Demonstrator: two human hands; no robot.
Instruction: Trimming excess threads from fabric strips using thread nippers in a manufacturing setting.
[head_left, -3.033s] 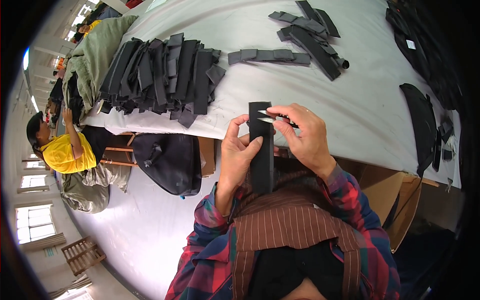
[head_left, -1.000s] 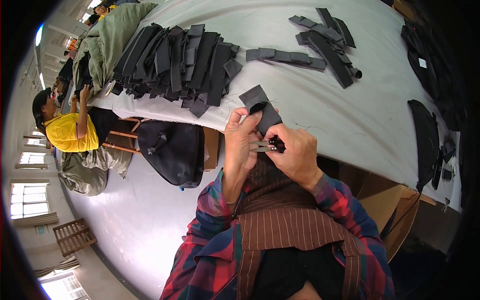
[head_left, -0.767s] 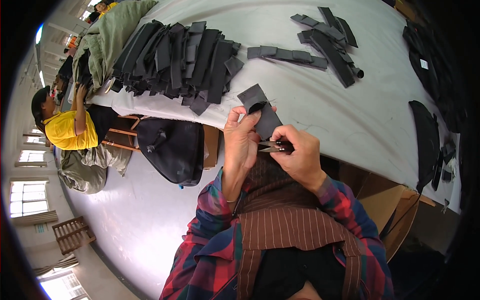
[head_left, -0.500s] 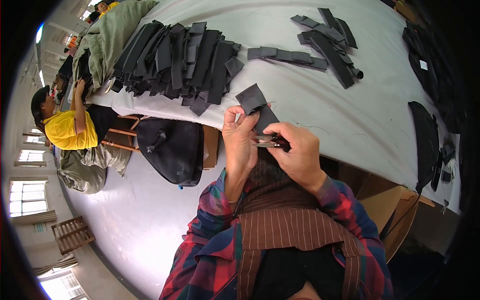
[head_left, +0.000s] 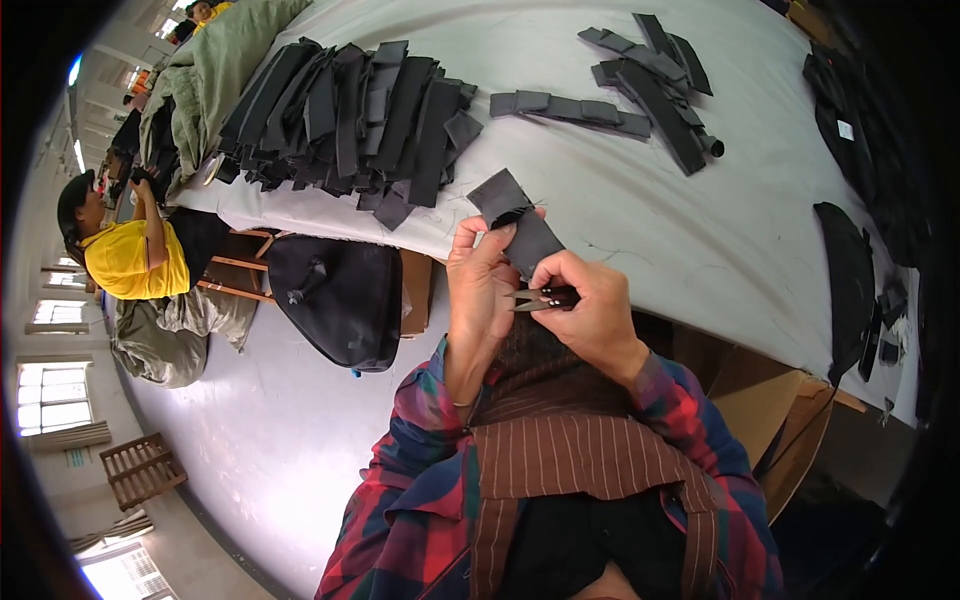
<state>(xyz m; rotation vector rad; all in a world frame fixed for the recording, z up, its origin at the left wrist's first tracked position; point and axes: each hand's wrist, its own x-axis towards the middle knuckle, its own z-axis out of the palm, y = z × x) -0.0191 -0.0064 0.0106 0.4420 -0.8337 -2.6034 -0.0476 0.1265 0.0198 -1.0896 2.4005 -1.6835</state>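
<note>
My left hand [head_left: 481,285] pinches a dark grey fabric strip [head_left: 518,222] and holds it up over the near edge of the white-covered table [head_left: 640,210]. My right hand [head_left: 592,308] grips small thread snips [head_left: 533,298], their blades pointing left at the lower part of the strip, close to my left thumb. The strip's top end is folded over and tilts toward the upper left. Both hands are close together above my striped apron.
A big heap of dark strips [head_left: 350,115] lies at the table's left, a smaller pile [head_left: 640,85] at the back. Black fabric pieces [head_left: 850,270] sit at the right. A black bag [head_left: 335,300] hangs below the table edge. A person in yellow [head_left: 125,255] works at far left.
The long strip held upright three seconds ago has been drawn down and tilted left. My right hand has moved the snips onto its lower part, and both hands have stayed close together over the last second.
</note>
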